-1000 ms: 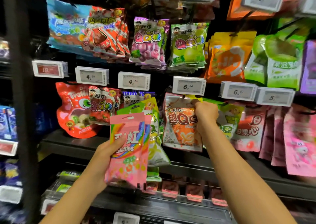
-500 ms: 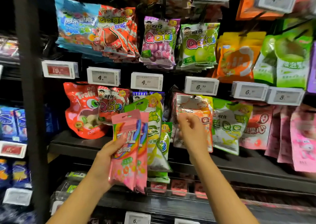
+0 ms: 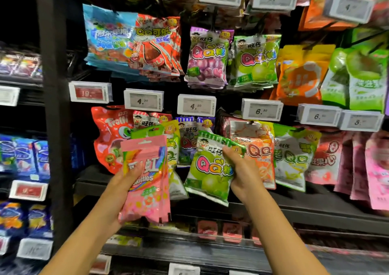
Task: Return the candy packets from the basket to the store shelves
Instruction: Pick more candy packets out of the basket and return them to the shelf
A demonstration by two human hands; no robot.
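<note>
Two bare forearms come up from the bottom edge of the frame — no sleeves, cuffs or gloves on the parts that show. The left hand sits lower left of centre, the right hand just right of centre. No watch, band or ring shows on the wrists or the visible fingers — both arms slim, unmarked, smooth from wrist to frame edge.

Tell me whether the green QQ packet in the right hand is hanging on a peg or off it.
Off it. The right hand grips the green QQ packet, tilted, in front of the hanging rows.
</note>
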